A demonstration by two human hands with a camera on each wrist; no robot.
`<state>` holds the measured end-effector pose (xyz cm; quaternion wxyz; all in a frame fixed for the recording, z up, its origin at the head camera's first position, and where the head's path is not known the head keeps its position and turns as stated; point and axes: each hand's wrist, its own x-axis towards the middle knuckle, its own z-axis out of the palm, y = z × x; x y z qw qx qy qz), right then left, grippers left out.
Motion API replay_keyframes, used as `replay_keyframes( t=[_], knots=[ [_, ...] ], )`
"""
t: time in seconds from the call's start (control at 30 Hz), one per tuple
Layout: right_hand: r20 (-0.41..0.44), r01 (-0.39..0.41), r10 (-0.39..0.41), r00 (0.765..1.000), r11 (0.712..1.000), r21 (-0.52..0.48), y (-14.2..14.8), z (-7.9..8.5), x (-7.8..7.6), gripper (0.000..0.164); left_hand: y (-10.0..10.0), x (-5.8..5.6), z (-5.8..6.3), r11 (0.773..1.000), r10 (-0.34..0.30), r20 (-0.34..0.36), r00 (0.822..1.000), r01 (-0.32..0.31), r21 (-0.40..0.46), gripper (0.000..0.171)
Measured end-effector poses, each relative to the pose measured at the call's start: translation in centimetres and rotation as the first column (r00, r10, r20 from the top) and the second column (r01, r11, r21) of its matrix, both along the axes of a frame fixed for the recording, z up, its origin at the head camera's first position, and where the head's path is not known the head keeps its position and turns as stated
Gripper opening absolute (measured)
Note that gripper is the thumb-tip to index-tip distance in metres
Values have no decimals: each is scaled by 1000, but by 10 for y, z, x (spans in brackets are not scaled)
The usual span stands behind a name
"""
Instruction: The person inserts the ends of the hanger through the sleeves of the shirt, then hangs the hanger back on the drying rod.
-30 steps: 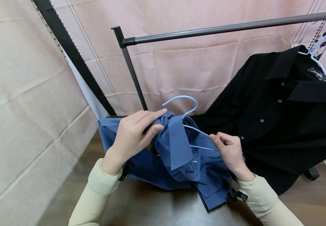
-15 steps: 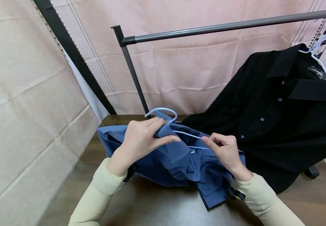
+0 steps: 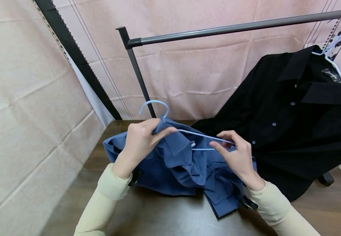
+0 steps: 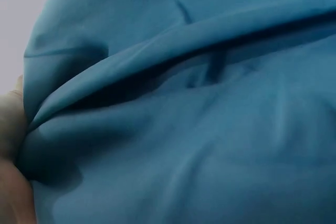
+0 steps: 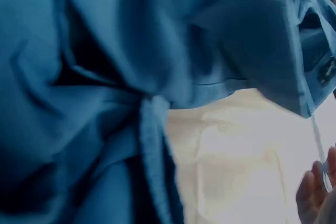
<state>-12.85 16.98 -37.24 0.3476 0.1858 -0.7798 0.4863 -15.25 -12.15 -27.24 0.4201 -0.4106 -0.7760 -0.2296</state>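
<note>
A blue button-up shirt (image 3: 170, 173) lies bunched on the table, with a light-blue hanger (image 3: 204, 135) partly inside its neck. The hanger's hook (image 3: 155, 102) stands up above the collar, toward the upper left. My left hand (image 3: 140, 139) grips the shirt's collar just below the hook, thumb on top of the cloth. My right hand (image 3: 236, 155) is loosely curled round the hanger's right arm, thumb and forefinger spread apart. In the right wrist view the hanger's wire (image 5: 318, 140) runs from the collar down among the fingers. Blue folds fill most of the left wrist view.
A dark metal clothes rail (image 3: 217, 31) crosses behind the table. At its right, a black shirt (image 3: 276, 124) hangs on another light-blue hanger (image 3: 335, 70) and drapes down beside my right hand. The brown table (image 3: 158, 216) lies beneath; pink cloth (image 3: 188, 75) covers the back.
The hanger's hook has shifted left, dipping and then rising again. My left hand has moved its grip along the collar. My right hand's pinch on the hanger has loosened, with thumb and forefinger now apart.
</note>
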Motion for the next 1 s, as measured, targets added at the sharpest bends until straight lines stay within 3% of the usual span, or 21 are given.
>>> replay_keyframes(
  t=[0.1, 0.17, 0.23, 0.37, 0.43, 0.53, 0.8, 1.0],
  knots=[
    [167, -2, 8, 986, 999, -42, 3, -4, 1, 44, -5, -3, 2, 999, 5, 4, 1000, -5, 50, 54],
    [280, -52, 75, 957, 995, -88, 3, -8, 2, 52, -7, -4, 3, 998, 14, 8, 1000, -14, 66, 55],
    [372, -122, 171, 912, 981, -152, 1, -12, 1, 57, -7, -4, 3, 997, 20, 3, 1000, -20, 72, 56],
    [494, -251, 348, 797, 934, -253, -7, -21, 1, 61, -7, -3, 3, 995, 17, 9, 1000, -18, 99, 55],
    [539, -290, 383, 750, 923, -253, -12, -26, 1, 63, -6, -3, 3, 993, 13, 12, 1000, -14, 113, 56],
    [583, -330, 401, 706, 916, -230, -19, -30, 1, 70, -5, -3, 1, 992, 8, 15, 1000, -10, 124, 56],
    [610, -368, 399, 685, 912, -183, -23, -34, 0, 76, -8, -5, 0, 991, 7, 20, 1000, -10, 136, 57],
    [613, -341, 363, 702, 927, -157, -15, -34, 1, 59, -18, -9, -1, 987, 17, 36, 999, -23, 162, 59]
  ],
)
